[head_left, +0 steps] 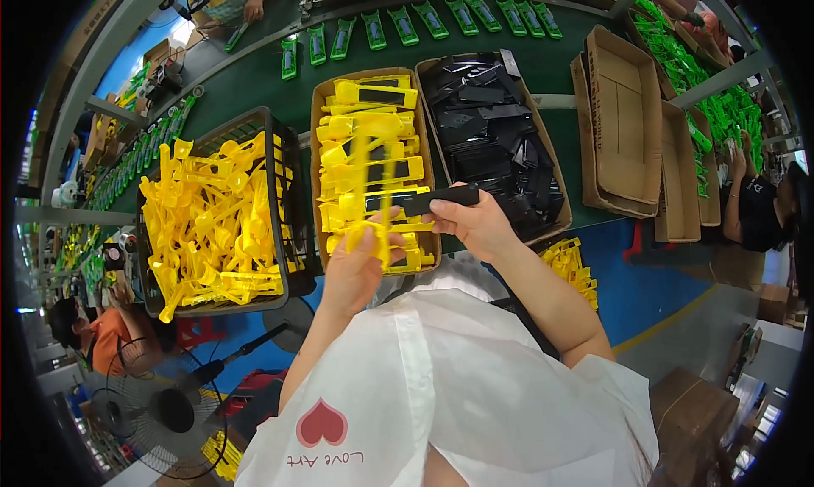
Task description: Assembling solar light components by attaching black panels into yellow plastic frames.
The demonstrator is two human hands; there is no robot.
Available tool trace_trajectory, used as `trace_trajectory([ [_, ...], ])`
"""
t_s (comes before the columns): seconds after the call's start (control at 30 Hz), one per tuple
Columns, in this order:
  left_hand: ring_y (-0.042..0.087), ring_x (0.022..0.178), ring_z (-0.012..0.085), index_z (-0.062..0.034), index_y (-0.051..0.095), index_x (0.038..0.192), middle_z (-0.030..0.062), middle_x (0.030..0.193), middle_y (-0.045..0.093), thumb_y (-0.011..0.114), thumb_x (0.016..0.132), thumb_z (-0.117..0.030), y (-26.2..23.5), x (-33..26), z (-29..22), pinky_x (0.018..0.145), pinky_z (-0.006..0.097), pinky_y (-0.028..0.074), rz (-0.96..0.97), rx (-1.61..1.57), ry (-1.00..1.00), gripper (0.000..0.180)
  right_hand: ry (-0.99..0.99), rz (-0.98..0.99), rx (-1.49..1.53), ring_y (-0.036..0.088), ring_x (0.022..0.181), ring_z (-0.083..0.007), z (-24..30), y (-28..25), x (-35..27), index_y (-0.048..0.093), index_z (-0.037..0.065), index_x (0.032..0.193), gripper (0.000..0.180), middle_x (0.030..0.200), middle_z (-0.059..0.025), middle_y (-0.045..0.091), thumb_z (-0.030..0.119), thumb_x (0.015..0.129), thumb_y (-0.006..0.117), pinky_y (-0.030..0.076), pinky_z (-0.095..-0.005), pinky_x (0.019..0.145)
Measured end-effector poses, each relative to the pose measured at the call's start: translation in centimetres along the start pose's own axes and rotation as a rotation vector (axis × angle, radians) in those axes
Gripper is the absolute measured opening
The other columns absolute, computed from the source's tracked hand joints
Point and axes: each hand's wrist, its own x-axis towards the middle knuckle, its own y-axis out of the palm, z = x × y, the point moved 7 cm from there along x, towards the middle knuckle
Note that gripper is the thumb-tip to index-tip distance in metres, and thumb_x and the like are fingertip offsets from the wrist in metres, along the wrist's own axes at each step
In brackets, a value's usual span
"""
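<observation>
Over cardboard tray (319, 114), L hand (356, 267) w/ yellow part (366, 169); R hand (475, 224) w/ black strip (428, 201)

Green belt (560, 72) under part-filled boxes (373, 97)

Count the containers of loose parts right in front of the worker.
3: black crate of yellow pieces, left; cardboard box of yellow frames, middle; cardboard box of black parts, right.

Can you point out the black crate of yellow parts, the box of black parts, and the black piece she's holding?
Black crate (297, 200): head view, its right wall.
Box of black parts (555, 166): head view, right cardboard rim.
Black piece (441, 199): head view, its middle.
</observation>
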Motion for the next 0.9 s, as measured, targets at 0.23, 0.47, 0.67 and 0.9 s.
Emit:
trace_trajectory([
  [0.23, 0.056, 0.091, 0.0188, 0.003, 0.049, 0.108, 0.0116, 0.098, 0.057, 0.048, 0.088, -0.02, 0.6, 0.7, 1.0, 0.083, 0.03, 0.044, -0.068, 0.052, -0.022, 0.03, -0.241, -0.024, -0.262, 0.057, 0.07, -0.0097, 1.7, 1.2, -1.3, 0.055, 0.0, 0.096, 0.017, 0.082, -0.005, 0.059, 0.008, 0.082, 0.057, 0.046, -0.0203, 0.06],
  [0.47, 0.056, 0.095, 0.0201, 0.0027, 0.05, 0.106, 0.0098, 0.101, 0.055, 0.048, 0.088, -0.018, 0.5, 0.7, 0.4, 0.083, 0.03, 0.045, -0.089, -0.013, 0.028, 0.028, -0.709, 0.21, -0.838, 0.058, 0.072, -0.01, 4.9, 2.0, -3.1, 0.054, 0.002, 0.078, 0.014, 0.099, -0.0113, 0.054, -0.01, 0.076, 0.047, 0.047, -0.0202, 0.064],
  [0.67, 0.057, 0.094, 0.0198, 0.0033, 0.051, 0.106, 0.0109, 0.1, 0.056, 0.049, 0.088, -0.019, 0.9, 0.5, 0.1, 0.084, 0.03, 0.045, -0.045, 0.065, 0.062, 0.029, -0.624, 0.116, -0.645, 0.059, 0.076, -0.0114, 5.2, 2.2, -3.9, 0.053, 0.0, 0.079, 0.01, 0.097, -0.0107, 0.055, -0.009, 0.077, 0.049, 0.048, -0.0214, 0.068],
  [0.9, 0.056, 0.096, 0.0214, 0.0042, 0.051, 0.104, 0.012, 0.101, 0.056, 0.048, 0.088, -0.018, 0.8, 0.2, 0.5, 0.086, 0.031, 0.045, -0.083, 0.007, 0.062, 0.028, -1.148, -0.139, -1.251, 0.061, 0.074, -0.022, 6.2, 3.2, -5.4, 0.055, -0.001, 0.095, 0.023, 0.085, -0.0127, 0.059, -0.002, 0.072, 0.061, 0.051, -0.0254, 0.063],
])
